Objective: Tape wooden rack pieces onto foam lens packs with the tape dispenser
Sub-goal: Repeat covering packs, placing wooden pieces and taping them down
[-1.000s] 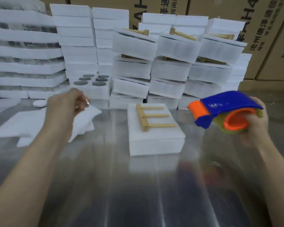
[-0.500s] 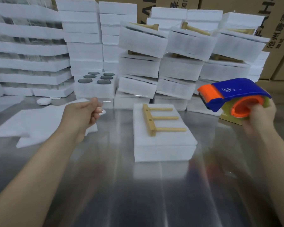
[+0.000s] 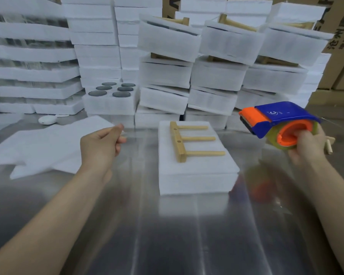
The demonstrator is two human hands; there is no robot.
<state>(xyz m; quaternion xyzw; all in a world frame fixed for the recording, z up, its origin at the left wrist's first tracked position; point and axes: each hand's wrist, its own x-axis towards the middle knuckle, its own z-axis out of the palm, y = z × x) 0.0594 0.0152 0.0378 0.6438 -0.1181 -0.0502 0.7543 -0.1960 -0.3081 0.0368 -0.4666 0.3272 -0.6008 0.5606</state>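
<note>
The steel bench is carrying one foam lens pack, with a wooden rack piece lying loose on top. No tape is showing across it, so this pack's taping is looking yet to begin. Left of it, the left hand is hovering, fingers curled to the thumb, nothing visible in them. The right hand is gripping the tape dispenser through its orange core, raised right of the pack. Behind, stacked packs bearing racks are looking finished.

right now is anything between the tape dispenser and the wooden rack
Nothing visible. The tape dispenser in the right hand hangs right of the wooden rack, only bare table between; the left hand is on its other side.
</note>
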